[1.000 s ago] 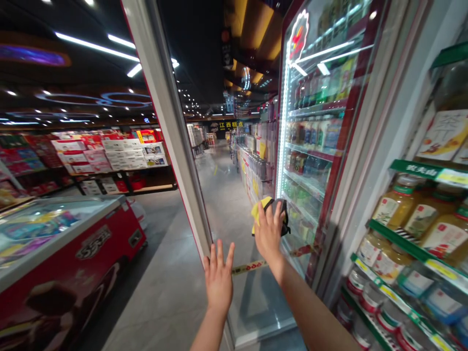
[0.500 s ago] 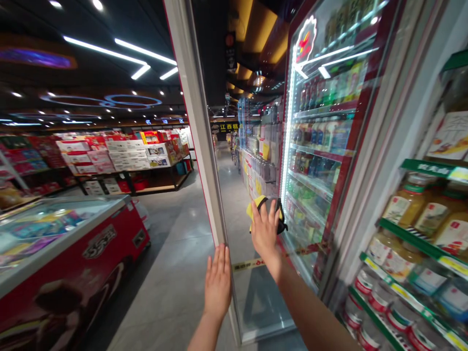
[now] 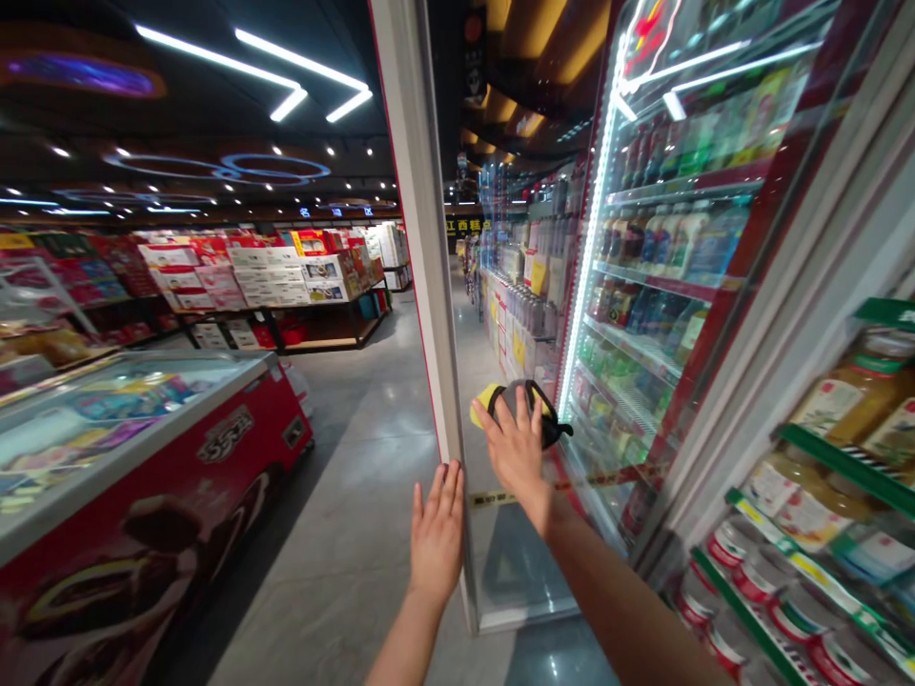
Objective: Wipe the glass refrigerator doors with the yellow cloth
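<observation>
A glass door (image 3: pixel 525 562) with a pale metal frame (image 3: pixel 421 248) stands in front of me. My right hand (image 3: pixel 516 453) presses a yellow and grey cleaning cloth (image 3: pixel 487 405) with black edging against the pane, its fingers spread over it. Part of the cloth is hidden beneath that hand. My left hand (image 3: pixel 437 529) lies along the door's edge frame, lower and to the left, fingers stretched out and holding nothing. A strip of tape (image 3: pixel 493 498) with printed characters crosses the glass just below the cloth.
Behind the glass glows a lit drinks cooler (image 3: pixel 643 286). Shelves of jars (image 3: pixel 779 572) and bottles stand close on the right. A red chest freezer (image 3: pixel 229 457) is at the left, with stacked boxes (image 3: pixel 268 276) beyond it. Grey floor (image 3: pixel 357 419) runs between.
The view has turned slightly, so the door frame sits further right. My right hand and the cloth have slid left over the glass, closer to the frame. My left hand's fingers are more spread.
</observation>
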`<state>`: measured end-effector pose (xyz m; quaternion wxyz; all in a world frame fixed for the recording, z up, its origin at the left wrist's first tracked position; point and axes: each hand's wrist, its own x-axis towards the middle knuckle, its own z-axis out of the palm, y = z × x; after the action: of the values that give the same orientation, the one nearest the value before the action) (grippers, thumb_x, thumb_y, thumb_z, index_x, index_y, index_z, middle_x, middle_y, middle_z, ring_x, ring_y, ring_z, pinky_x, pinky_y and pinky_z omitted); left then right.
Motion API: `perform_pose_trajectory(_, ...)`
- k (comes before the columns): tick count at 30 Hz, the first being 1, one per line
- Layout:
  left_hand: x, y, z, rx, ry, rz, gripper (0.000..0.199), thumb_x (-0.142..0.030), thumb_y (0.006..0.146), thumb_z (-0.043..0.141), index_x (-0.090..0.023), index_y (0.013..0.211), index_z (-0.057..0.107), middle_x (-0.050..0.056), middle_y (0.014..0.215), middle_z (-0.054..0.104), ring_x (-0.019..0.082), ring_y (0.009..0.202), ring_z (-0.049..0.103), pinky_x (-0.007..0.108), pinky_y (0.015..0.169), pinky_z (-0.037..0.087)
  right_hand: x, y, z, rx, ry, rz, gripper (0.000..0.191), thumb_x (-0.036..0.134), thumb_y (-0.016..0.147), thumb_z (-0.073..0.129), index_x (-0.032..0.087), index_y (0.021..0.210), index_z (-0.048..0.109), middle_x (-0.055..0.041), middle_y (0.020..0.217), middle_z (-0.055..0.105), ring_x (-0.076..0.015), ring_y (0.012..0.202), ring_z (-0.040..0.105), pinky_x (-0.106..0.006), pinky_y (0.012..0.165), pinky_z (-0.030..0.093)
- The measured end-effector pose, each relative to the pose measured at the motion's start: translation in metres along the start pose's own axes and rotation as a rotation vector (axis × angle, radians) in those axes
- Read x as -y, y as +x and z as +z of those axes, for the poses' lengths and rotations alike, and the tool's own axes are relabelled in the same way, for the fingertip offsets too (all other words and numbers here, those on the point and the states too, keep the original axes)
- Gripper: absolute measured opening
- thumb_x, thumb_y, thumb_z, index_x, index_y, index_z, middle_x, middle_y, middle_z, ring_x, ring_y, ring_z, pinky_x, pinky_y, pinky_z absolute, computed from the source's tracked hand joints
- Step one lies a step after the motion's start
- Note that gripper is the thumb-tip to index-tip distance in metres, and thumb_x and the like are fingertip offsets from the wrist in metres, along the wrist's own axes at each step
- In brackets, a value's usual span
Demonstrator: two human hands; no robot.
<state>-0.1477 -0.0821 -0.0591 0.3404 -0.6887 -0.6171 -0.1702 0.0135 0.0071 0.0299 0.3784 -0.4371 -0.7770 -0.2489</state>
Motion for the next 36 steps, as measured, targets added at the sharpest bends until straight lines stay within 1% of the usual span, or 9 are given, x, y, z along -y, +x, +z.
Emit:
perform_pose_trajectory(3, 0.001, 0.001, 0.002, 0.03, 0.008, -0.016, 0.072, 0.002, 0.088, 0.032, -0.024, 0.155, 0.034, 0.003, 0.162, 0.031, 0.022, 0.153, 0.028, 0.055, 0.126, 0.023, -0.003, -0.018, 0.015, 0.073, 0.049, -0.225, 0.067, 0.013, 0.094, 0.055, 0.039, 0.154, 0.039, -0.0039, 0.146, 0.058, -0.033, 0.147, 0.035, -0.064, 0.12, 0.02)
perform_pose_trajectory(7, 0.0, 0.003, 0.005, 0.053, -0.001, -0.059, 0.071, 0.0, 0.09, 0.033, -0.026, 0.155, 0.032, 0.002, 0.162, 0.032, 0.023, 0.153, 0.027, 0.055, 0.125, 0.025, -0.037, -0.029, 0.016, 0.095, 0.106, -0.566, 0.06, 0.012, 0.095, 0.055, 0.039, 0.148, 0.047, 0.0017, 0.141, 0.063, -0.0209, 0.138, 0.047, -0.045, 0.117, 0.034)
perform_pose_trajectory(10, -0.003, 0.003, 0.009, 0.052, -0.024, -0.088, 0.073, 0.001, 0.088, 0.034, -0.027, 0.155, 0.032, 0.002, 0.162, 0.034, 0.023, 0.153, 0.028, 0.055, 0.124, 0.028, -0.045, -0.016, 0.012, -0.057, 0.132, -0.493, 0.052, 0.012, 0.097, 0.054, 0.038, 0.142, 0.055, -0.0001, 0.139, 0.065, -0.0207, 0.141, 0.044, -0.039, 0.113, 0.037)
perform_pose_trajectory(13, -0.005, 0.002, 0.013, 0.022, -0.031, -0.107, 0.073, 0.002, 0.088, 0.034, -0.027, 0.155, 0.035, 0.002, 0.161, 0.036, 0.024, 0.153, 0.027, 0.055, 0.124, 0.027, -0.033, -0.017, 0.027, -0.173, 0.159, -0.399, 0.046, 0.015, 0.097, 0.055, 0.036, 0.138, 0.059, -0.0017, 0.137, 0.066, -0.022, 0.144, 0.041, -0.043, 0.118, 0.031)
perform_pose_trajectory(18, -0.005, -0.001, 0.018, -0.006, -0.018, -0.09, 0.073, 0.002, 0.088, 0.034, -0.026, 0.156, 0.033, 0.001, 0.161, 0.037, 0.024, 0.155, 0.021, 0.056, 0.126, 0.021, -0.032, -0.081, 0.078, -0.051, 0.159, -0.582, 0.038, 0.017, 0.098, 0.055, 0.029, 0.133, 0.063, -0.0006, 0.137, 0.066, -0.0201, 0.134, 0.05, -0.046, 0.119, 0.032)
perform_pose_trajectory(21, -0.005, -0.001, 0.022, -0.005, -0.008, -0.081, 0.075, 0.003, 0.087, 0.034, -0.024, 0.157, 0.031, 0.002, 0.161, 0.036, 0.024, 0.155, 0.018, 0.056, 0.126, 0.02, -0.045, -0.101, 0.084, 0.022, 0.159, -0.713, 0.036, 0.016, 0.097, 0.056, 0.028, 0.131, 0.063, -0.0002, 0.137, 0.066, -0.0172, 0.131, 0.054, -0.041, 0.116, 0.039)
perform_pose_trajectory(27, -0.008, 0.0, 0.03, -0.135, 0.024, -0.069, 0.072, 0.0, 0.09, 0.037, -0.02, 0.158, 0.027, 0.004, 0.16, 0.038, 0.023, 0.156, 0.01, 0.054, 0.128, 0.013, -0.032, -0.074, 0.071, -0.225, 0.186, -0.43, 0.036, 0.017, 0.099, 0.055, 0.029, 0.131, 0.064, -0.0018, 0.131, 0.069, -0.0205, 0.141, 0.046, -0.042, 0.122, 0.03)
perform_pose_trajectory(31, -0.01, 0.0, 0.038, -0.24, 0.021, -0.071, 0.072, -0.008, 0.094, 0.04, -0.021, 0.161, 0.016, 0.004, 0.159, 0.039, 0.022, 0.156, 0.009, 0.051, 0.13, 0.005, -0.022, -0.096, 0.093, -0.272, 0.231, -0.518, 0.03, 0.018, 0.1, 0.052, 0.028, 0.122, 0.069, 0.0013, 0.129, 0.07, -0.0197, 0.135, 0.051, -0.044, 0.125, 0.025)
perform_pose_trajectory(36, -0.016, 0.005, 0.055, -0.375, 0.014, -0.096, 0.079, -0.024, 0.096, 0.05, -0.024, 0.162, 0.007, 0.006, 0.162, 0.035, 0.021, 0.157, 0.009, 0.051, 0.129, 0.004, -0.035, -0.12, 0.112, -0.327, 0.213, -0.651, 0.026, 0.024, 0.099, 0.058, 0.027, 0.122, 0.069, 0.0008, 0.131, 0.068, -0.0203, 0.133, 0.051, -0.044, 0.126, 0.027)
